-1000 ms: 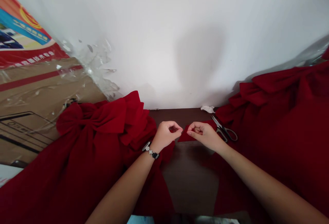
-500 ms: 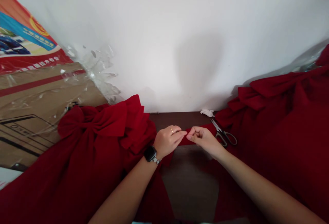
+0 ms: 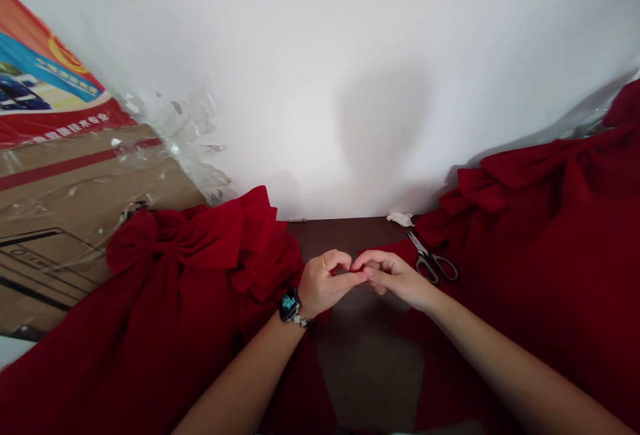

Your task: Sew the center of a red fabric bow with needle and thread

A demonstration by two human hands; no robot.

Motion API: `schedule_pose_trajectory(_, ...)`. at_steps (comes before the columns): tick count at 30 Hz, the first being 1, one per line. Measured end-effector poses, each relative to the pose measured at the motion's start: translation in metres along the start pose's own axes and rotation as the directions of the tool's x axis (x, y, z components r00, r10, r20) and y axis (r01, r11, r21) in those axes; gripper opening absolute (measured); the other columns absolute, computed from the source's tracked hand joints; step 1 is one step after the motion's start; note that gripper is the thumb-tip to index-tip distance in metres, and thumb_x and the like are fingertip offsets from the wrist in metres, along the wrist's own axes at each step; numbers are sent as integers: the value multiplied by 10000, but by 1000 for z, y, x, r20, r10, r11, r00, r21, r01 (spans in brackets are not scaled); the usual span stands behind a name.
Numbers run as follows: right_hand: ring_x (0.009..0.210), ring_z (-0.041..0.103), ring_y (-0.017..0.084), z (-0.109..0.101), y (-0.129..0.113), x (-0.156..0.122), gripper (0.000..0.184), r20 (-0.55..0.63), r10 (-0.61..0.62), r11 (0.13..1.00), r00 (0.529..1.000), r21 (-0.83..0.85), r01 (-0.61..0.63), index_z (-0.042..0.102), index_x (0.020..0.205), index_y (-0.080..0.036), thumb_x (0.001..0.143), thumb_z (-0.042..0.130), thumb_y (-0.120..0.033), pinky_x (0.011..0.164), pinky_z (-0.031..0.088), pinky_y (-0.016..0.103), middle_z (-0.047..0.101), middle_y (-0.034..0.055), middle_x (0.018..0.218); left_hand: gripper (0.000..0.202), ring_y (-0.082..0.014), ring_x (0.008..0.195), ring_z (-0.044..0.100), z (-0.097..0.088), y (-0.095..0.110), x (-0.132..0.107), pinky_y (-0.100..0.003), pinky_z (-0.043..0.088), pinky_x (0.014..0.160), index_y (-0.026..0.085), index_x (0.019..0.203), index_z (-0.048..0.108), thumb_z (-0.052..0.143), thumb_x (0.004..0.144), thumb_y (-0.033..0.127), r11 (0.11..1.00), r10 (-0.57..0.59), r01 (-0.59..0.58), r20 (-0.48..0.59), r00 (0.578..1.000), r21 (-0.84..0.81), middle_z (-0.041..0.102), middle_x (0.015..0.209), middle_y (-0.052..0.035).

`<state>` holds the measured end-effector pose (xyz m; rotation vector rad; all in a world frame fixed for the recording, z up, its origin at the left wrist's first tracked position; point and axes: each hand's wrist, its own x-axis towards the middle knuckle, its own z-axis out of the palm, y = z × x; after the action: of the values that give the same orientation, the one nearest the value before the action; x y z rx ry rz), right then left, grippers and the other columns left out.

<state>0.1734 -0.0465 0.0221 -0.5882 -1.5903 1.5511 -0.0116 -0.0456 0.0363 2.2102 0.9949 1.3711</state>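
My left hand (image 3: 327, 282) and my right hand (image 3: 393, 276) meet fingertip to fingertip over a dark brown table (image 3: 370, 368). Both are closed in a pinch on a small piece of red fabric (image 3: 385, 254), most of it hidden behind the fingers. My left wrist wears a watch (image 3: 290, 305), and a ring sits on a left finger. Scissors (image 3: 431, 260) lie just right of my right hand, blades pointing away from me.
A heap of red fabric bows (image 3: 185, 268) fills the left side, another red heap (image 3: 550, 222) the right. A cardboard box under clear plastic (image 3: 65, 188) leans at far left. A white wall (image 3: 350, 75) closes the back; a small white scrap (image 3: 400, 218) lies at its foot.
My hands have come together until the fingertips touch. The left wrist has turned so the watch face shows. The red piece between them is now mostly covered.
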Motion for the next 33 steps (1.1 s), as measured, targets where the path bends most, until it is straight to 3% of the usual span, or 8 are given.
schedule_pose_trajectory(7,482,354,52,-2,-4,-1,353,65,-24,1000,998,-4,25,549,802,-149,816,686,-473,451,252,174,464,-47,597,296,-64,490,383,0,9,0,-209,310,452,186,627,624,659,784,434,971,223,-222,-7,975,87,481,585,32)
schedule_pose_trajectory(12,489,328,53,-1,-4,0,369,95,-24,1000,995,18,22,494,808,-158,859,628,-497,479,251,179,405,-67,579,112,-81,576,455,-1,8,2,-210,364,518,222,731,685,630,827,241,799,542,-539,69,838,268,561,679,8)
schedule_pose_trajectory(16,478,301,62,-5,2,3,403,-7,46,999,999,-26,-46,466,845,-172,862,585,-556,478,246,189,374,-81,557,94,-129,723,576,0,5,3,-250,470,654,210,792,668,588,841,208,765,520,-575,248,817,290,690,902,-46)
schedule_pose_trajectory(19,475,309,73,-6,5,6,478,-85,75,988,994,-128,-85,447,818,-184,813,568,-646,462,236,200,389,-70,574,128,-164,802,610,2,5,4,-286,500,739,210,815,657,539,862,189,864,385,-451,284,878,226,708,878,-56)
schedule_pose_trajectory(22,489,331,89,-1,7,7,461,-188,4,968,982,-244,-51,453,803,-187,826,529,-642,480,254,214,393,-60,574,101,-144,695,593,4,7,5,-264,498,653,194,788,644,563,848,206,981,134,-153,155,979,118,668,753,-43)
schedule_pose_trajectory(24,526,385,108,4,8,7,401,-287,-56,946,956,-322,-41,474,802,-185,853,508,-582,510,293,227,435,-37,603,77,-118,640,577,6,8,7,-229,482,581,175,769,630,603,820,226,997,-78,80,82,994,-23,653,760,-38)
schedule_pose_trajectory(28,626,503,153,12,12,5,300,-422,-130,899,897,-433,-73,501,805,-187,880,467,-475,585,377,253,539,13,693,194,-91,575,543,10,5,10,-200,470,504,157,741,567,694,740,303,837,-408,433,146,901,-335,618,698,1)
schedule_pose_trajectory(33,726,580,183,17,18,4,241,-442,-206,837,873,-542,-77,504,834,-190,918,435,-405,662,420,275,605,41,778,294,-76,566,524,14,5,9,-157,428,435,157,763,535,760,653,310,580,-591,597,219,777,-554,593,662,24)
